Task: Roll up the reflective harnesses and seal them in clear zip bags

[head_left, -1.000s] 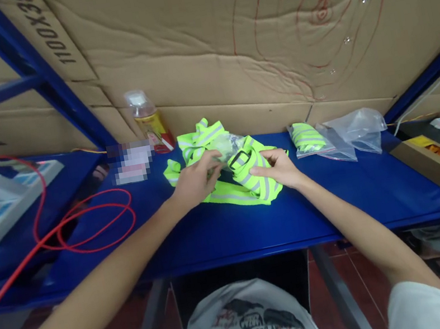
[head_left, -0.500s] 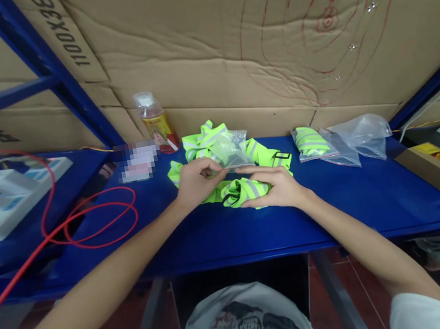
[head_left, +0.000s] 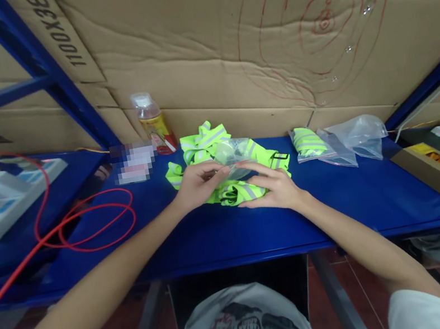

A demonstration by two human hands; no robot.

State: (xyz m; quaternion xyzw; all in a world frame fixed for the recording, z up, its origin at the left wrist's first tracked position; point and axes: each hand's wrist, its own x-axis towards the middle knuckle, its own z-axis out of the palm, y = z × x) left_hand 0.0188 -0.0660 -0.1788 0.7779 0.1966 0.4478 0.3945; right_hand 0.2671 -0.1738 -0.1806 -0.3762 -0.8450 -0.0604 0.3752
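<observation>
Between my hands is a small clear plastic bag (head_left: 235,152), its near edge pinched in the fingers of my left hand (head_left: 198,185). My right hand (head_left: 272,184) curves round a rolled bundle of neon-yellow reflective strap (head_left: 238,193) with grey stripes. Its forefinger reaches up to the bag's edge. Behind and around the bag lies more of the yellow strap webbing (head_left: 203,138), loosely looped. A black buckle (head_left: 279,157) sits at the right end of that heap. What part of the roll lies behind my fingers is hidden.
A bagged yellow roll (head_left: 308,141) and clear empty bags (head_left: 362,136) lie to the right on the blue table (head_left: 233,238). Back left stands a bottle (head_left: 155,123). Red cable (head_left: 101,243) coils at left; an open cardboard box (head_left: 437,168) is far right.
The bag has tilted and sunk slightly between my hands. My right fingers have spread a little, and the forefinger now bends at the bag's edge. The whole view has shifted slightly.
</observation>
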